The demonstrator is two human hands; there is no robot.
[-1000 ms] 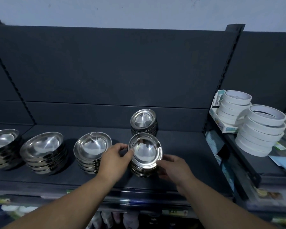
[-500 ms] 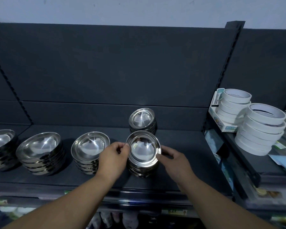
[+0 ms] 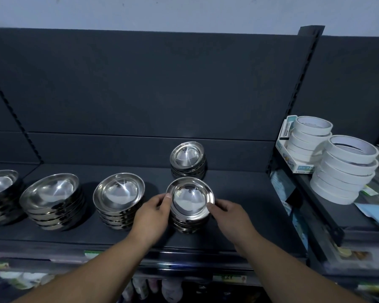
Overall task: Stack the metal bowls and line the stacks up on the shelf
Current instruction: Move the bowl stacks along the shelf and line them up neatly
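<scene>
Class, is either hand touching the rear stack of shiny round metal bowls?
No, the left hand and right hand both hold the front stack of bowls; the rear stack stands untouched behind it.

**Single view.** Head-worn wide-angle camera, facing the shelf [image 3: 260,193] head-on and pitched downward, at close range. Left hand [image 3: 151,215] and right hand [image 3: 232,216] grip the stack [image 3: 190,200] just below frame centre. The back panel [image 3: 140,84] fills the upper half, and a side rack [image 3: 328,213] occupies the right edge.

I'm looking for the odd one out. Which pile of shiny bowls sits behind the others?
The small back stack, right behind the front stack that the left hand and right hand hold. The others stand in one row along the front.
</scene>
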